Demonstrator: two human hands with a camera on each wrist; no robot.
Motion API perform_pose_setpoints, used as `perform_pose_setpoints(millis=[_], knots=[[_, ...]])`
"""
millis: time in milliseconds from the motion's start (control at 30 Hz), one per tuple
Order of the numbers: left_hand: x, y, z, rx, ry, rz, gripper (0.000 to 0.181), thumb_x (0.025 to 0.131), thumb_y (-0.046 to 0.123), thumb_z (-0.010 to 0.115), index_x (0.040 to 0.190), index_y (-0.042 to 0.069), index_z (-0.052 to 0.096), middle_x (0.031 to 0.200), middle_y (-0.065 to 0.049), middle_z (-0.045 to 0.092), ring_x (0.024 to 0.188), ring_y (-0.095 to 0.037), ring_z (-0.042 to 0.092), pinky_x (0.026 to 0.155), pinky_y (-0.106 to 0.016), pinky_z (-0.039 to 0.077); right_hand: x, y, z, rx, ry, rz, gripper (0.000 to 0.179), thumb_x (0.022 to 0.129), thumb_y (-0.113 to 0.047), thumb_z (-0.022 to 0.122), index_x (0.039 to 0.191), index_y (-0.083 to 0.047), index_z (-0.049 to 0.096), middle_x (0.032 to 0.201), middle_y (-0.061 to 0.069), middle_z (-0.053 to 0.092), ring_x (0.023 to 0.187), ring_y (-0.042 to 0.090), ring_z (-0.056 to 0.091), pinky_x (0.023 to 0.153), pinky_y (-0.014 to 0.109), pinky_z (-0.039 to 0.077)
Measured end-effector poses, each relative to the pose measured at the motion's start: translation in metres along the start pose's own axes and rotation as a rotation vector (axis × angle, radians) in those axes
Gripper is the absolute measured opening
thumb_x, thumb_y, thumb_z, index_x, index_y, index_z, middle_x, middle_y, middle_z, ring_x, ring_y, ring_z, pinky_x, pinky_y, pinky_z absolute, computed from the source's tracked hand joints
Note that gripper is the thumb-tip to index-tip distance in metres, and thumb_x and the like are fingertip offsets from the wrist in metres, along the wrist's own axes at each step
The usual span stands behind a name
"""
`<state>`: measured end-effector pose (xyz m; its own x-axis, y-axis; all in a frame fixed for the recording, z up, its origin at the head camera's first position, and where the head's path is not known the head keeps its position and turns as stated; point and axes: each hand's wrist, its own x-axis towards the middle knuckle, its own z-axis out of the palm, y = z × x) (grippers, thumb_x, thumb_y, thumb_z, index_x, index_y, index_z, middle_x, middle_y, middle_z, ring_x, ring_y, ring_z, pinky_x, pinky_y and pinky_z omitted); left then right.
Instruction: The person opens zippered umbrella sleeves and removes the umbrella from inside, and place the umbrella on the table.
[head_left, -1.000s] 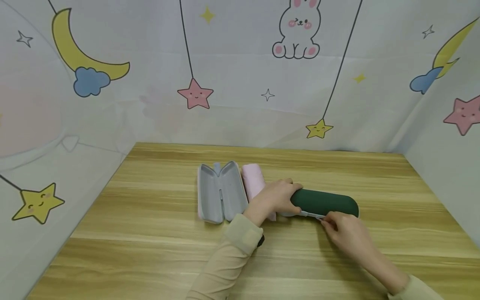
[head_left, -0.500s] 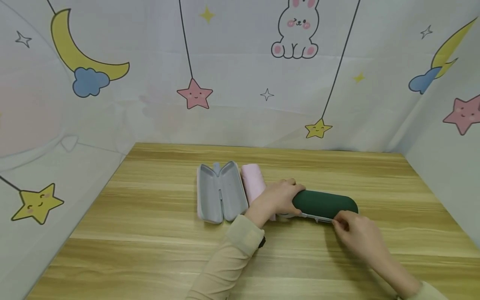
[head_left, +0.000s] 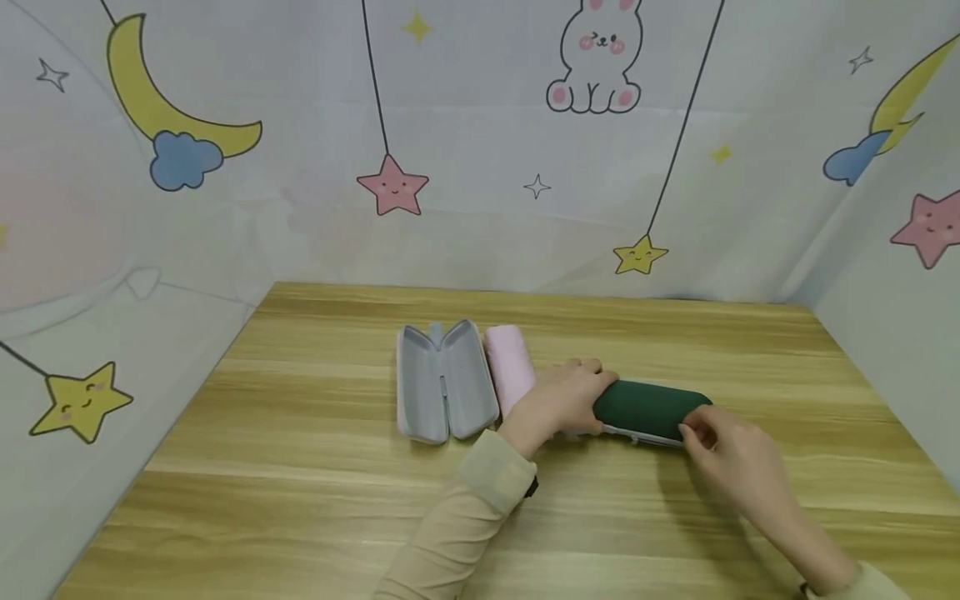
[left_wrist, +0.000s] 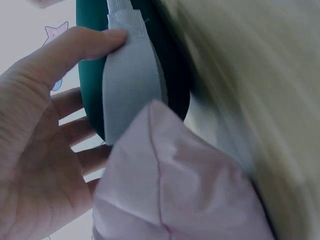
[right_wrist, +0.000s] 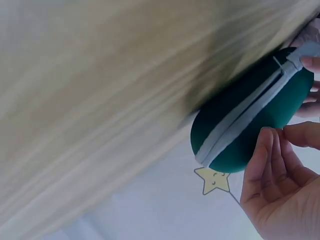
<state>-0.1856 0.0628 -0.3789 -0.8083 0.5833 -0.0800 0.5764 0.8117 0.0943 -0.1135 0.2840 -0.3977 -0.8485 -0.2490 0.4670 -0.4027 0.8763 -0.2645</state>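
left hand (head_left: 564,398) grips green case (head_left: 649,408) | right hand (head_left: 731,461) pinches its zipper end

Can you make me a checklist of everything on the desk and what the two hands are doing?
Surface: wooden table, light grain.
Job's things: dark green case lying on its side, grey zipper along its near edge.
Clutter: open grey case, empty inside; closed pink case beside it.
Grippers: left hand grips the green case's left end; right hand pinches at the zipper near its right end.
Cables: nothing seen.
Surroundings: white curtain with printed moons, stars and a bunny on three sides.
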Motion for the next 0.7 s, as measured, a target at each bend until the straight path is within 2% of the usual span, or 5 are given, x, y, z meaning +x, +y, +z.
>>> perform_pose_setpoints(millis=[267,500,700], knots=[[0.002,0.005,-0.002,-0.004,-0.015,-0.015,0.072,0.079,0.044,0.075,0.142,0.027,0.045,0.137,0.004,0.052,0.124,-0.018,0.052,0.098,-0.036,0.047,0.011,0.002,-0.004,0.004,0.006,0.003,0.011,0.078,-0.004,0.073,0.08,-0.012,0.066,0.072,-0.003,0.057,0.062,0.007,0.049,0.05,0.02,0.038],[0.009,0.003,-0.006,-0.006,-0.025,0.003,0.07,0.08,0.04,0.075,0.142,0.027,0.046,0.137,0.004,0.052,0.121,-0.017,0.052,0.096,-0.036,0.049,0.018,0.006,-0.004,0.014,0.018,0.008,0.008,0.079,-0.004,0.072,0.082,-0.009,0.067,0.078,0.003,0.058,0.072,0.018,0.052,0.056,0.025,0.039],[0.017,0.003,-0.009,-0.001,-0.046,-0.003,0.066,0.08,0.034,0.076,0.139,0.028,0.048,0.135,0.006,0.053,0.122,-0.017,0.052,0.096,-0.038,0.048,0.02,0.012,-0.006,0.033,-0.033,0.033,0.009,0.083,-0.007,0.07,0.092,-0.007,0.068,0.089,0.01,0.062,0.086,0.031,0.055,0.065,0.042,0.045]])
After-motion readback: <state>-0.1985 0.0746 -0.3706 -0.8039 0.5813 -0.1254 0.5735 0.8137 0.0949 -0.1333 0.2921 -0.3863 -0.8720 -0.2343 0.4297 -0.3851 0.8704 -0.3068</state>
